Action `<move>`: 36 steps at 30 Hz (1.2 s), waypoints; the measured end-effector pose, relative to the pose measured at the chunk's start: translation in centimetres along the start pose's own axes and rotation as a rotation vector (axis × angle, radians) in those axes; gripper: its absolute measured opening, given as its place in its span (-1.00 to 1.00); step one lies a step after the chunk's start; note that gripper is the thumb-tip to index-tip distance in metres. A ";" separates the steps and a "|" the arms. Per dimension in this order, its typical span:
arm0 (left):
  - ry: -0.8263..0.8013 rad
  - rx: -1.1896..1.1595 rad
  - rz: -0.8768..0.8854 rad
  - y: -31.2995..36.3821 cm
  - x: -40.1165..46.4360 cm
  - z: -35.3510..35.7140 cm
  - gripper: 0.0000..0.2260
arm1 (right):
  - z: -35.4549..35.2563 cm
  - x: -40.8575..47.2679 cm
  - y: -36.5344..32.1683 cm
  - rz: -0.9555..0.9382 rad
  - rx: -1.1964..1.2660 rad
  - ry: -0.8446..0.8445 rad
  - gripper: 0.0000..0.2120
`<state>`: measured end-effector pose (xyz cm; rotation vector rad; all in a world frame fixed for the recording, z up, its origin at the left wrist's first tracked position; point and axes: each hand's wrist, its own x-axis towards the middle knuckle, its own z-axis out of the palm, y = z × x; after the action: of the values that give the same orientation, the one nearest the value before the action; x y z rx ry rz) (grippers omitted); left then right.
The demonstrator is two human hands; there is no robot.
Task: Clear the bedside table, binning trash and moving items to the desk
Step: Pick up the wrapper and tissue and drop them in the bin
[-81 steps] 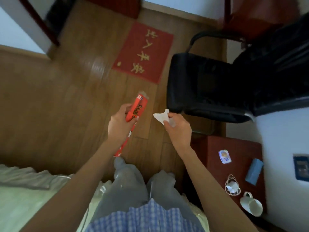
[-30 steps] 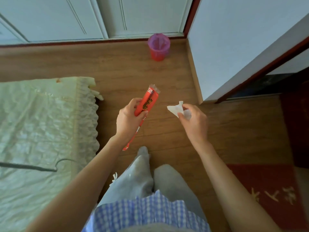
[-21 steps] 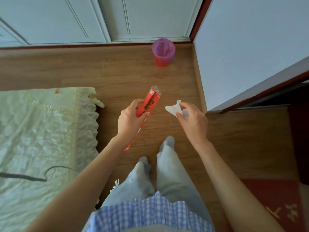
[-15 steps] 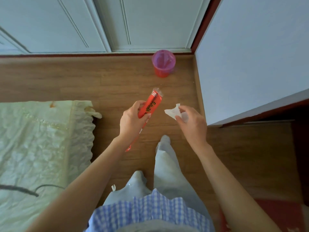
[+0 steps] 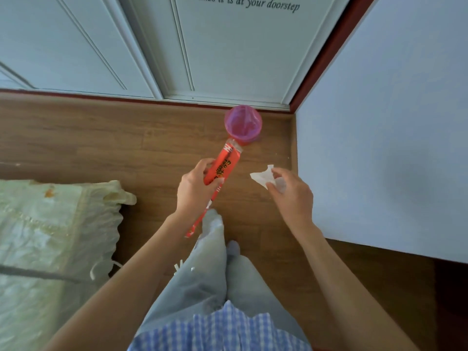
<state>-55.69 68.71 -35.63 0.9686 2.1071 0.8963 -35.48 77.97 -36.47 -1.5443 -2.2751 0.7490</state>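
My left hand (image 5: 196, 190) grips a long red snack wrapper (image 5: 222, 164) that points up and to the right; its top end overlaps the lower edge of the bin. My right hand (image 5: 291, 192) pinches a crumpled white tissue (image 5: 262, 176) between thumb and fingers. A small red bin (image 5: 243, 122) with a purple liner stands on the wooden floor in the corner, against the white wardrobe doors. Both hands hover just short of it. The bedside table is out of view.
A bed with a pale green cover (image 5: 55, 236) fills the lower left, a dark cable lying across it. A white wall (image 5: 379, 135) rises at the right, white wardrobe doors (image 5: 202, 46) at the back. My legs (image 5: 215, 274) stand on the wooden floor (image 5: 101, 143).
I have turned away from the bedside table and chair and walked toward the corner. The bin has come much closer to both hands, which keep hold of wrapper and tissue.
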 end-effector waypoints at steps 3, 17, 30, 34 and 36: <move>0.016 0.002 -0.015 0.6 4.1 0.0 -0.61 | 0.5 4.3 -0.2 -0.010 -0.012 -0.022 -0.64; 0.013 0.030 -0.108 2.1 26.6 -0.8 -0.65 | 2.1 26.7 -0.3 0.071 -0.051 -0.027 -0.70; -0.072 -0.015 -0.314 -5.7 46.3 13.6 -0.62 | 12.0 43.0 10.8 0.150 -0.139 -0.151 -0.68; -0.103 0.020 -0.359 -11.4 51.0 19.8 -0.60 | 17.4 45.3 15.8 0.173 -0.127 -0.201 -0.66; -0.114 0.038 -0.394 -14.2 52.8 22.7 -0.58 | 20.0 46.1 18.0 0.168 -0.115 -0.237 -0.66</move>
<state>-70.99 111.58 -73.46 0.5750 2.1196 0.5895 -49.46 120.64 -65.38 -1.8031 -2.4147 0.9032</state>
